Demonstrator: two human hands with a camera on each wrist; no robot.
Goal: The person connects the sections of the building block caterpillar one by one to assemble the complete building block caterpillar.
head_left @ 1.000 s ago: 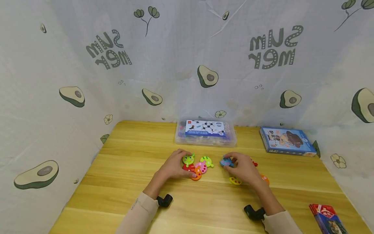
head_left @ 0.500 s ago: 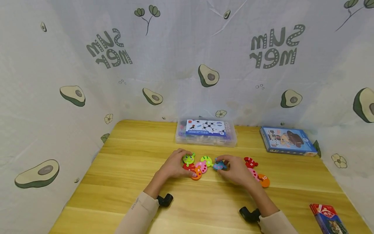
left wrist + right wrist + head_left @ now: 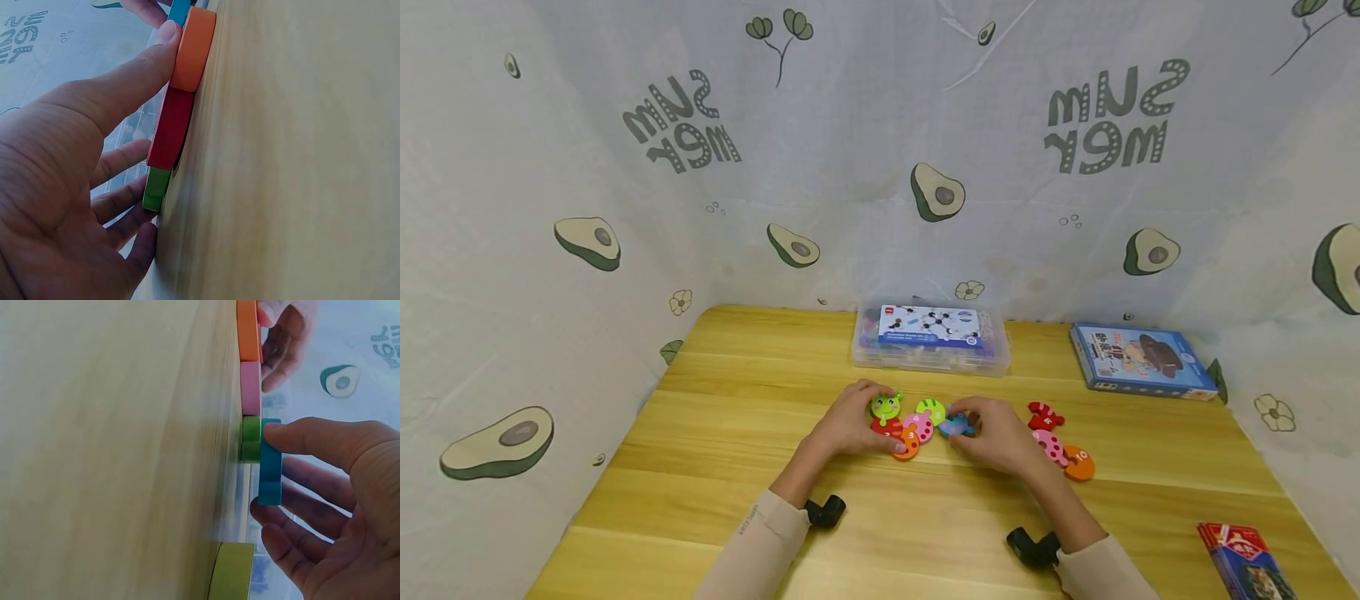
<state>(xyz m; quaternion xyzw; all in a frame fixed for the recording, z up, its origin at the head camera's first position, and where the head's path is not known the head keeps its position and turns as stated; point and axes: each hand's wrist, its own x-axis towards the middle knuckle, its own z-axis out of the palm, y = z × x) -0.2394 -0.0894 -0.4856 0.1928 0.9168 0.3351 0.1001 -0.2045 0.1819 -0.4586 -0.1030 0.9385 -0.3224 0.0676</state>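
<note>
My left hand, arched wide, holds the caterpillar puzzle row on the bench, thumb on the orange piece, fingers around the smiling green head. My right hand pinches the blue dotted piece above the bench, beside the striped green piece; I can't tell whether they touch. Red, pink and orange number 10 pieces lie to the right.

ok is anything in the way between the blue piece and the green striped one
No, nothing visible stands between them. The right hand holds the blue piece close by the green striped piece and slightly higher; whether they touch is unclear. The yellow piece lies on the other side, out of the way.
</note>
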